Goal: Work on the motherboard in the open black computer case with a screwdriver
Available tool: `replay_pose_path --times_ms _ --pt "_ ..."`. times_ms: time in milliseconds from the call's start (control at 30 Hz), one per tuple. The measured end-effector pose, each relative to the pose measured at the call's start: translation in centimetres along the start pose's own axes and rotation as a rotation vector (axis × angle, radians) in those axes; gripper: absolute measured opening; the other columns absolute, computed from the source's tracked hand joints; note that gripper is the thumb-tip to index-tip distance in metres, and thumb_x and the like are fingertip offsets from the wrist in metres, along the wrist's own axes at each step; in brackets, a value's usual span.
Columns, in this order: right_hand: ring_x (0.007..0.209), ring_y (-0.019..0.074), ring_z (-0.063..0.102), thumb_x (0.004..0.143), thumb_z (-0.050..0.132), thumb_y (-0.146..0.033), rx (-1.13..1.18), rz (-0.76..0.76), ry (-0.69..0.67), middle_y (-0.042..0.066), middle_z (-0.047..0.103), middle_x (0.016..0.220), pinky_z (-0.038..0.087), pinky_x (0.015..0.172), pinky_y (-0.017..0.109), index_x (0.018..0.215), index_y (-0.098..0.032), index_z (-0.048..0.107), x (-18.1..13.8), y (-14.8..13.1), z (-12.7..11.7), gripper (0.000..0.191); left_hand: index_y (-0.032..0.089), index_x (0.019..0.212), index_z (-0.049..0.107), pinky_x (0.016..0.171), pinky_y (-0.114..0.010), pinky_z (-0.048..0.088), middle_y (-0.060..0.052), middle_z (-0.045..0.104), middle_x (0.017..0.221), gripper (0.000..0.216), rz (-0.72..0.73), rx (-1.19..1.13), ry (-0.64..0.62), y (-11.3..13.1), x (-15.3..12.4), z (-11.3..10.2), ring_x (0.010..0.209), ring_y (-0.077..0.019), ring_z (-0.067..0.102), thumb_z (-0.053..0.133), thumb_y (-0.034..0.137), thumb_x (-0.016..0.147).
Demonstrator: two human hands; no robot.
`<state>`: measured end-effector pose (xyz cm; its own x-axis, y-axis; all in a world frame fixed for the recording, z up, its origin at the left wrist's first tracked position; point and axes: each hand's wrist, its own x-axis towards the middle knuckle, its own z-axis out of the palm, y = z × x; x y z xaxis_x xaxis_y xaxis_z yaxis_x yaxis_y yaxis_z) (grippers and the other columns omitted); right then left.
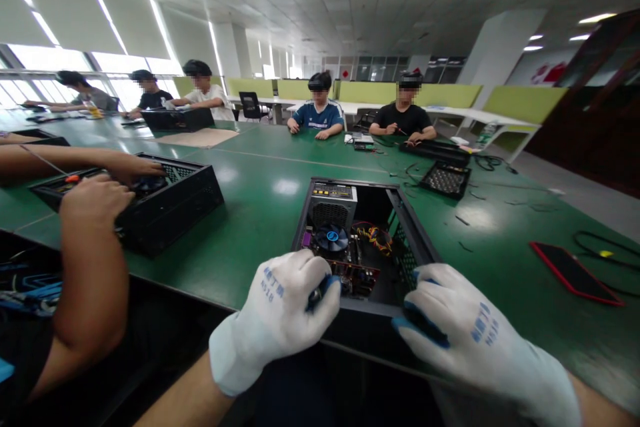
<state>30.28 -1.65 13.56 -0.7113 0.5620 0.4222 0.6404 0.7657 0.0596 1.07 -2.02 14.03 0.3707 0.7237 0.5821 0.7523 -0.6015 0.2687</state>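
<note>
An open black computer case (417,230) lies on the green table in front of me. Inside it are a power supply (333,197), a cooling fan (332,236) with a blue centre, a reddish circuit board (356,278) and a bundle of coloured cables (376,239). My left hand (287,303), in a white glove with blue palm coating, is curled at the near left corner; what its fingers hold, if anything, is hidden. My right hand (445,317), gloved alike, grips the near right corner, thumb on the front side and fingers over the rim.
At left, a co-worker's bare hands (100,197) work over another black case (170,207). On the right lie a red-edged black panel (575,273), black cables (610,250) and a dark perforated part (445,179). Several people sit across the green table (260,173).
</note>
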Motion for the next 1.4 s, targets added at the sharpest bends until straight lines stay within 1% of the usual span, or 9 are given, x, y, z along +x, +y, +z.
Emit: replay_pose_path --times_ms 200,433,600,767,933,1067,1200,1300,1400 --pt "0.081 0.0261 0.058 0.088 0.068 -0.036 0.016 -0.019 0.043 0.006 0.062 0.072 0.047 0.073 0.042 0.083 -0.023 0.065 -1.9 -1.2 -0.9 0.014 0.023 0.082 0.056 0.063 -0.033 0.041 -0.001 0.062 0.078 0.02 0.076 0.124 -0.216 2.0 -0.6 0.9 0.069 -0.0179 0.059 0.051 0.033 0.099" --pt "0.075 0.0223 0.06 0.093 0.065 -0.044 0.1 0.021 -0.095 0.004 0.066 0.073 0.049 0.071 0.039 0.082 -0.025 0.067 -0.7 -1.0 -2.7 0.022 0.023 0.081 0.055 0.064 -0.032 0.043 -0.001 0.062 0.074 0.02 0.057 0.139 -0.221 2.4 -1.1 0.9 0.068 -0.0181 0.06 0.054 0.035 0.097" --pt "0.085 0.0229 0.064 0.095 0.063 -0.052 0.082 0.043 -0.153 0.007 0.072 0.092 0.049 0.078 0.038 0.098 -0.024 0.072 2.7 0.3 -3.4 0.029 0.024 0.08 0.054 0.064 -0.033 0.041 -0.001 0.062 0.077 0.018 0.053 0.14 -0.187 2.5 -1.1 1.0 0.068 -0.0186 0.06 0.053 0.032 0.096" --pt "0.09 0.025 0.066 0.099 0.055 -0.049 -0.12 0.032 -0.286 0.011 0.073 0.095 0.046 0.082 0.037 0.094 -0.017 0.071 8.5 1.9 -1.1 0.036 0.024 0.079 0.053 0.06 -0.035 0.037 0.0 0.059 0.074 0.017 0.067 0.157 -0.139 2.6 -1.2 1.0 0.066 -0.0191 0.058 0.052 0.03 0.096" --pt "0.101 0.0291 0.069 0.095 0.06 -0.055 -0.268 -0.028 -0.576 0.014 0.074 0.108 0.048 0.082 0.036 0.113 -0.016 0.073 13.3 3.2 3.1 0.044 0.025 0.077 0.051 0.059 -0.036 0.036 0.001 0.057 0.072 0.019 0.067 0.162 -0.134 2.6 -1.2 1.0 0.064 -0.0188 0.056 0.052 0.031 0.096" --pt "0.108 0.0298 0.07 0.09 0.067 -0.051 -0.291 -0.116 -0.775 0.014 0.075 0.115 0.05 0.083 0.035 0.12 -0.017 0.072 15.2 2.6 6.3 0.046 0.025 0.078 0.05 0.06 -0.036 0.036 0.001 0.057 0.073 0.019 0.054 0.164 -0.148 2.6 -1.2 1.1 0.065 -0.019 0.057 0.053 0.032 0.095" --pt "0.101 0.0299 0.073 0.093 0.064 -0.038 -0.317 -0.102 -0.802 0.017 0.077 0.11 0.053 0.08 0.036 0.111 -0.013 0.076 15.8 1.7 7.6 0.032 0.025 0.079 0.05 0.061 -0.036 0.037 0.001 0.057 0.074 0.018 0.037 0.153 -0.166 2.5 -1.3 1.2 0.066 -0.019 0.057 0.053 0.032 0.096" --pt "0.091 0.03 0.075 0.094 0.06 -0.03 -0.328 -0.084 -0.825 0.017 0.078 0.1 0.053 0.073 0.036 0.102 -0.013 0.078 15.7 1.6 7.5 0.026 0.025 0.08 0.049 0.061 -0.036 0.037 0.001 0.057 0.075 0.02 0.028 0.144 -0.173 2.5 -1.3 1.2 0.066 -0.0194 0.057 0.051 0.033 0.097" --pt "0.096 0.0292 0.075 0.095 0.053 -0.019 -0.319 -0.116 -0.802 0.015 0.078 0.103 0.053 0.077 0.037 0.105 -0.014 0.077 15.4 1.7 7.0 0.026 0.026 0.079 0.048 0.061 -0.036 0.037 0.001 0.057 0.075 0.021 0.029 0.142 -0.174 2.5 -1.3 1.2 0.067 -0.0197 0.056 0.049 0.034 0.098"
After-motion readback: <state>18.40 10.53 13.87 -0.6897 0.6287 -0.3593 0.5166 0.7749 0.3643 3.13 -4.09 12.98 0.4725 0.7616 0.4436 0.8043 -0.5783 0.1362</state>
